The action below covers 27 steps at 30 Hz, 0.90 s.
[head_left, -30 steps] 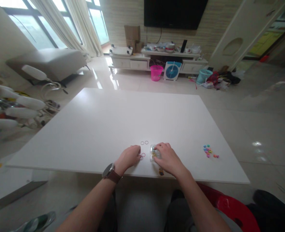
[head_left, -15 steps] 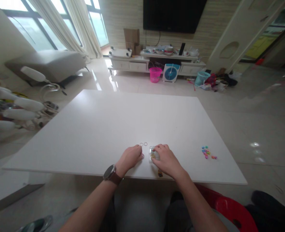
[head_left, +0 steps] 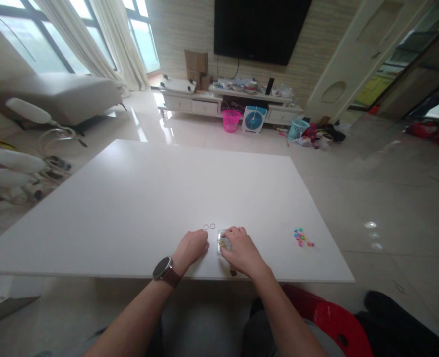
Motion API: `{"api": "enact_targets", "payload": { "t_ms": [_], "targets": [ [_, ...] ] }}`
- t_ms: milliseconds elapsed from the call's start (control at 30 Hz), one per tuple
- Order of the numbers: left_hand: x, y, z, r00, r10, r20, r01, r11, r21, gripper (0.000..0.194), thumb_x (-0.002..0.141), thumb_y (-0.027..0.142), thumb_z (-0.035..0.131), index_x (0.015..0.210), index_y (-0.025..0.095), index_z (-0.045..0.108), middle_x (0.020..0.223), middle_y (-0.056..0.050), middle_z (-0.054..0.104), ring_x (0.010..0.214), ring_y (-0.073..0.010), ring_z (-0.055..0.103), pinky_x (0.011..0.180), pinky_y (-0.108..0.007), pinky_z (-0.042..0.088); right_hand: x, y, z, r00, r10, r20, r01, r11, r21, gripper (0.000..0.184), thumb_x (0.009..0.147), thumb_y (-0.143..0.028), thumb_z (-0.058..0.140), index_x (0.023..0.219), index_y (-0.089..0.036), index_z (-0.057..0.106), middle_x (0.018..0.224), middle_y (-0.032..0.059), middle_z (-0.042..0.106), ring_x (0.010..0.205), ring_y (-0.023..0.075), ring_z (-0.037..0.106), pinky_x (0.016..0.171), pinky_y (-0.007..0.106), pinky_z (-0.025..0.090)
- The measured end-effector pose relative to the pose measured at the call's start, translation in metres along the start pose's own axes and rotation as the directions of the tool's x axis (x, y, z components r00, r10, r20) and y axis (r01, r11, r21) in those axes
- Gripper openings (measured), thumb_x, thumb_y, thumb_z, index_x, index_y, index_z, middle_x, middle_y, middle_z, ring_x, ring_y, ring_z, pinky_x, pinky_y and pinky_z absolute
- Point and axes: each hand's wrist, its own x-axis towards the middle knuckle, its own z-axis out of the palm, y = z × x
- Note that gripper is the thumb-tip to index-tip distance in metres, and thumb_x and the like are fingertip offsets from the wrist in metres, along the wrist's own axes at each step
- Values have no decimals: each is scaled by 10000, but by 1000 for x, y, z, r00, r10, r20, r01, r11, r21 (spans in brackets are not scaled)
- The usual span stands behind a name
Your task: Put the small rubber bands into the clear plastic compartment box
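Note:
My left hand (head_left: 193, 247), with a watch (head_left: 162, 267) on its wrist, rests on the table with its fingers curled together. Whatever they may hold is hidden. Just beyond its fingertips lie two thin rings, a left ring (head_left: 206, 227) and a right ring (head_left: 212, 225). My right hand (head_left: 242, 249) grips a small clear plastic box (head_left: 219, 244) from its right side, the thumb and fingers bent over it. Small gold-coloured pieces show inside the box. A little dark and orange item (head_left: 233, 271) sits below my right hand at the table's near edge, partly covered.
The white table (head_left: 167, 188) spreads out ahead and to the left. Several small bright-coloured pieces (head_left: 300, 238) lie loosely grouped on its right side. A red stool (head_left: 334, 322) stands at the lower right. Beyond the table are a pink basket (head_left: 231, 121) and a blue fan (head_left: 254, 119).
The camera view has shifted, so the table and hands appear further left. A small pinkish loop seen by my left fingertips no longer shows. My right hand stays on the box.

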Motion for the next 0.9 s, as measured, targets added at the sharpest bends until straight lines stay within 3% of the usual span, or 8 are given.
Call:
{"api": "enact_targets", "payload": {
  "t_ms": [267,500,900],
  "targets": [
    [30,7,-14,958,-200,-204,163,969,-184,226,1027,324,478,1004,163,636,1028,-107,707,912,-231,688,787,-335,464,-3,5,1,1000,-24,-8,24,1000,7,301,876,-253,644,1170,-209,695,1200,89,662,1164,258,517,1015,371,448],
    [42,16,-11,957,-258,-134,241,961,-135,227,1002,291,493,1060,147,658,1089,-131,699,982,-255,686,843,-365,471,-8,9,-3,999,-31,-7,31,1000,5,282,894,-272,639,1165,-212,691,1209,88,659,1178,263,510,1026,376,441],
    [19,16,-12,987,-147,-64,144,988,-46,261,996,260,473,982,115,689,1064,-165,694,968,-268,684,863,-373,484,-5,28,-21,986,86,-140,-77,995,70,183,885,-236,632,1039,-190,719,1123,91,707,1150,256,554,1048,384,433]
  ]
}}
